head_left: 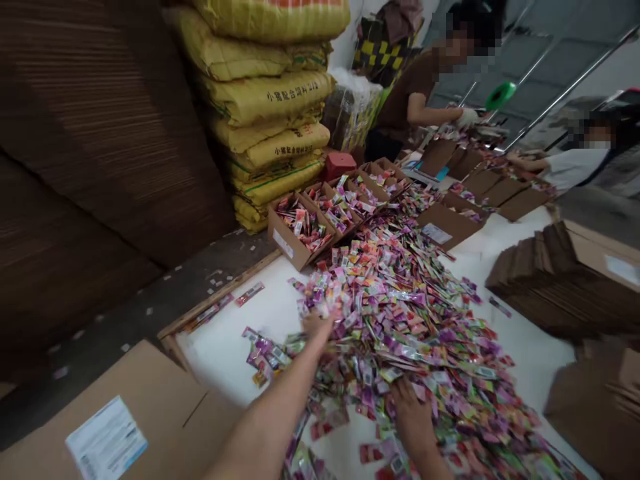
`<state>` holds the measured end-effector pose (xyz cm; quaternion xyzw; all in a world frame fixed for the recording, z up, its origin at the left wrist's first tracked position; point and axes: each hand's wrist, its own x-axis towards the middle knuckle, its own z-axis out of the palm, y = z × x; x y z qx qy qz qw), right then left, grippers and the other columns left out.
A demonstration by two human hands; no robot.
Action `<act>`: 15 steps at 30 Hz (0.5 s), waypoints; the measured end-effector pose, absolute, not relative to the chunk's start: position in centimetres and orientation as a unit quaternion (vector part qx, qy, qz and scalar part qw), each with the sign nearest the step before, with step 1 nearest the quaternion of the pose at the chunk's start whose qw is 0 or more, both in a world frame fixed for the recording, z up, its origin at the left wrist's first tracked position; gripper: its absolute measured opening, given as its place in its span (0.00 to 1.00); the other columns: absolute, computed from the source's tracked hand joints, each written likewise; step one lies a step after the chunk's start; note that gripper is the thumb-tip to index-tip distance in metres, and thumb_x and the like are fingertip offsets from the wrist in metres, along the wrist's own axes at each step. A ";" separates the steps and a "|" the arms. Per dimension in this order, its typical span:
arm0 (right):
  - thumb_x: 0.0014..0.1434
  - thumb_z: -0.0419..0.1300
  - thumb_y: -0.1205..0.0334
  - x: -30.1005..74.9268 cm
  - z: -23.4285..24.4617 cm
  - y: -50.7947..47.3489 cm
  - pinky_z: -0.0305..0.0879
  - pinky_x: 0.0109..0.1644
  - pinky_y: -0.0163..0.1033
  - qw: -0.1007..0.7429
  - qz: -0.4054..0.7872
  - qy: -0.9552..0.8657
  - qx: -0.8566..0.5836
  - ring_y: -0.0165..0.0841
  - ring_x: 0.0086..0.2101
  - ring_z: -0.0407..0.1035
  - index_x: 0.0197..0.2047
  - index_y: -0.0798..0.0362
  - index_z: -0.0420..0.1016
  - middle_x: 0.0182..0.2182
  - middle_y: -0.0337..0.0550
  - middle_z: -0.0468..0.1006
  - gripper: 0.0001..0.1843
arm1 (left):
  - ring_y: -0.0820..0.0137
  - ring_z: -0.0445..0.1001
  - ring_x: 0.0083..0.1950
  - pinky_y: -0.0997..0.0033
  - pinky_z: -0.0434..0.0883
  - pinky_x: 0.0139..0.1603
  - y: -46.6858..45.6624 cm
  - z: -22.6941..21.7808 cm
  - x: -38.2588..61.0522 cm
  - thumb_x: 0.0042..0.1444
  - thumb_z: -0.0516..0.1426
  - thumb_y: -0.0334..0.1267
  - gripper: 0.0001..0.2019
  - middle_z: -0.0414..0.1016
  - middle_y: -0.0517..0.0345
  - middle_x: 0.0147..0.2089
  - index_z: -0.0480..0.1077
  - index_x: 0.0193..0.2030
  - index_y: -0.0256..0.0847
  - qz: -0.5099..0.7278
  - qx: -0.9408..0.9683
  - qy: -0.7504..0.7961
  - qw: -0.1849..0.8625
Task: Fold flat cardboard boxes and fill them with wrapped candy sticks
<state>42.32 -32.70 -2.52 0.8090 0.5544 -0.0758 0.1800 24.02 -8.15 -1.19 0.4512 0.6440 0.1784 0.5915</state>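
A big heap of small colourful packets point(400, 320) covers the white table point(225, 347). My left hand point(320, 320) reaches forward into the near left side of the heap, its fingers buried among packets and closed around a bunch of them. My right hand point(407, 413) lies on the packets closer to me, fingers partly sunk in the pile; what it grips is hidden.
Open cardboard boxes point(300, 230) filled with packets line the far table edge. Flat cardboard stacks point(565, 280) lie at right, a labelled carton point(125, 427) at near left. Yellow sacks point(270, 100) are piled behind. Two other people point(425, 87) work at the far end.
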 end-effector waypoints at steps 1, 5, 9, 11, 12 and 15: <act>0.54 0.45 0.78 43.1 -2.1 -33.7 0.55 0.63 0.61 0.174 -0.068 0.541 0.820 0.47 0.66 0.55 0.59 0.53 0.73 0.62 0.57 0.69 0.33 | 0.34 0.53 0.68 0.43 0.54 0.65 -9.9 0.0 26.1 0.50 0.65 0.41 0.32 0.61 0.25 0.65 0.66 0.60 0.27 0.176 0.465 0.630 0.596; 0.49 0.54 0.70 44.6 0.5 -36.4 0.65 0.57 0.48 0.043 -0.076 0.484 0.871 0.49 0.55 0.68 0.48 0.58 0.80 0.49 0.59 0.78 0.24 | 0.49 0.65 0.63 0.56 0.60 0.65 -15.2 5.4 31.8 0.41 0.67 0.32 0.29 0.70 0.43 0.61 0.74 0.54 0.40 0.195 0.535 0.508 0.646; 0.44 0.54 0.56 44.7 1.7 -39.5 0.69 0.51 0.47 -0.164 -0.149 0.381 0.898 0.47 0.46 0.74 0.41 0.55 0.79 0.40 0.54 0.80 0.23 | 0.55 0.70 0.58 0.63 0.63 0.63 -16.9 7.2 28.3 0.34 0.69 0.29 0.26 0.76 0.52 0.54 0.79 0.45 0.41 0.199 0.556 0.431 0.683; 0.38 0.54 0.51 44.8 1.6 -41.6 0.71 0.49 0.49 -0.258 -0.190 0.295 0.900 0.48 0.44 0.75 0.38 0.53 0.79 0.39 0.53 0.81 0.25 | 0.54 0.70 0.59 0.62 0.63 0.63 -15.3 6.3 23.6 0.36 0.68 0.29 0.24 0.77 0.50 0.53 0.78 0.45 0.39 0.204 0.544 0.455 0.675; 0.36 0.55 0.50 45.0 1.4 -42.8 0.72 0.48 0.49 -0.303 -0.209 0.248 0.896 0.49 0.43 0.76 0.37 0.53 0.78 0.38 0.54 0.81 0.26 | 0.52 0.68 0.61 0.60 0.62 0.63 -14.0 5.5 21.1 0.41 0.67 0.33 0.23 0.76 0.47 0.55 0.76 0.48 0.37 0.212 0.528 0.488 0.662; 0.32 0.57 0.46 45.8 1.3 -46.3 0.74 0.42 0.50 -0.389 -0.207 0.108 0.891 0.53 0.41 0.77 0.36 0.52 0.78 0.34 0.58 0.82 0.28 | 0.43 0.58 0.68 0.51 0.60 0.63 -8.7 2.9 15.4 0.47 0.66 0.45 0.29 0.70 0.36 0.61 0.69 0.55 0.33 0.235 0.474 0.587 0.613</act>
